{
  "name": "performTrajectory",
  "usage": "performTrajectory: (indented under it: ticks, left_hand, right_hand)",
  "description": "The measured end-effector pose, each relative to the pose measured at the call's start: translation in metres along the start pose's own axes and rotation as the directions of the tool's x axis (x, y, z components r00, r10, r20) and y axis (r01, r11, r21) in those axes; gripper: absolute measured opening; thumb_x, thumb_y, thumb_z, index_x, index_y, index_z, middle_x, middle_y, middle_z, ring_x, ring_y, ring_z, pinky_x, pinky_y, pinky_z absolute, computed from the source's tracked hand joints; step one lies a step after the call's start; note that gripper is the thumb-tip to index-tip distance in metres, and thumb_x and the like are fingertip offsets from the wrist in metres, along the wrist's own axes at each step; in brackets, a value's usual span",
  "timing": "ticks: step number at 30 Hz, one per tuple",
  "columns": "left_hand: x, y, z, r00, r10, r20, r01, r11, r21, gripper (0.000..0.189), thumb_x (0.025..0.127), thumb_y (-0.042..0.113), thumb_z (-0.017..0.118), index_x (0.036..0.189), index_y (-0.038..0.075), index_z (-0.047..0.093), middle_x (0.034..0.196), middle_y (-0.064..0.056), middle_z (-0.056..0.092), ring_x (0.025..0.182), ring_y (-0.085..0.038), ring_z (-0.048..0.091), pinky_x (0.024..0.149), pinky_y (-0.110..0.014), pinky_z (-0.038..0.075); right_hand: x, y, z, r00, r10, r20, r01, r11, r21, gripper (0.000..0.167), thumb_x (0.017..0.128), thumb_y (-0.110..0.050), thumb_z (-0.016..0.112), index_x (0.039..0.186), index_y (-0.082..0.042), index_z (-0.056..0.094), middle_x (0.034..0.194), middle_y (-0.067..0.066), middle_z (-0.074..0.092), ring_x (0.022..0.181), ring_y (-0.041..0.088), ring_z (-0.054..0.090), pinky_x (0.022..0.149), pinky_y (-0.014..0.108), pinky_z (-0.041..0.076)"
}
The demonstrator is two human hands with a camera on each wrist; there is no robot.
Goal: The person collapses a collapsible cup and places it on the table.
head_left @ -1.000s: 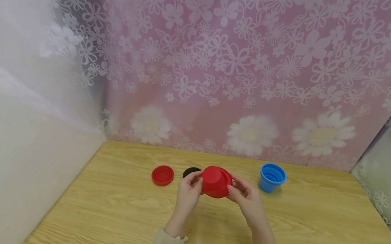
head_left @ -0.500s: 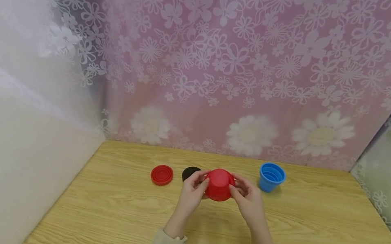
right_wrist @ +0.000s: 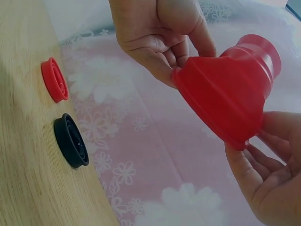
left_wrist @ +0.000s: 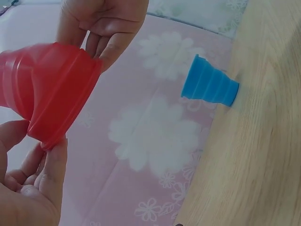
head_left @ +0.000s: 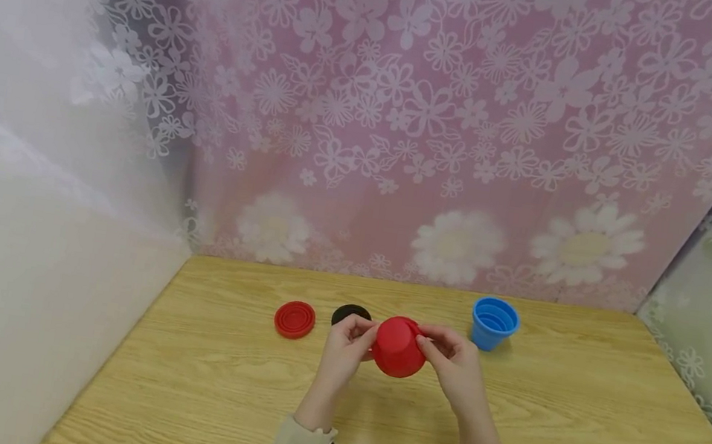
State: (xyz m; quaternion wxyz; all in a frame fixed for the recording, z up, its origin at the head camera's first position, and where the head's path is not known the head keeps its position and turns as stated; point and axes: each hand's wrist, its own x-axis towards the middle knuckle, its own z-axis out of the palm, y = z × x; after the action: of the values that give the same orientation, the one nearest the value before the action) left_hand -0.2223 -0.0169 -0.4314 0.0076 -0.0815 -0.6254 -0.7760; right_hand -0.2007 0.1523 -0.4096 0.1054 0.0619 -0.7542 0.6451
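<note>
Red cup (head_left: 400, 348); blue cup (head_left: 494, 326); pink backdrop (head_left: 364, 208), white flowers (head_left: 587, 246).

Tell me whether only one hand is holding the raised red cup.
No: the left hand and the right hand both grip the red cup at its rim.

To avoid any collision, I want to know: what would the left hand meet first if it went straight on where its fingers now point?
The red cup, whose rim the left hand pinches. Across it, the line seems to reach the right hand, though depth is unclear.
</note>
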Motion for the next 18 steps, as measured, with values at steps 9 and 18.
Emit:
performTrajectory:
  ticks: [9,18]
  left_hand:
    - [-0.008,0.02,0.002,0.997,-0.05,0.052,0.05,0.999,0.008,0.011,0.086,0.001,0.055,0.084,-0.009,0.05,0.07,-0.004,0.057,0.059,-0.009,0.058,0.06,-0.033,0.052]
    - [-0.008,0.019,0.003,0.988,0.011,0.157,-0.016,0.999,0.032,0.027,0.091,0.006,0.048,0.114,-0.007,0.052,0.094,-0.008,0.058,0.076,-0.01,0.057,0.063,-0.031,0.052]
  right_hand:
    - [0.0,0.0,0.0,1.0,0.026,-0.004,-0.026,0.999,-0.023,0.021,0.083,-0.003,0.06,0.101,0.006,0.062,0.097,0.019,0.061,0.078,0.014,0.058,0.067,0.022,0.05]
    - [0.0,0.001,-0.003,0.999,0.023,0.049,-0.023,1.0,0.002,0.027,0.088,-0.011,0.055,0.11,0.004,0.057,0.102,0.019,0.058,0.083,0.02,0.058,0.069,0.027,0.051]
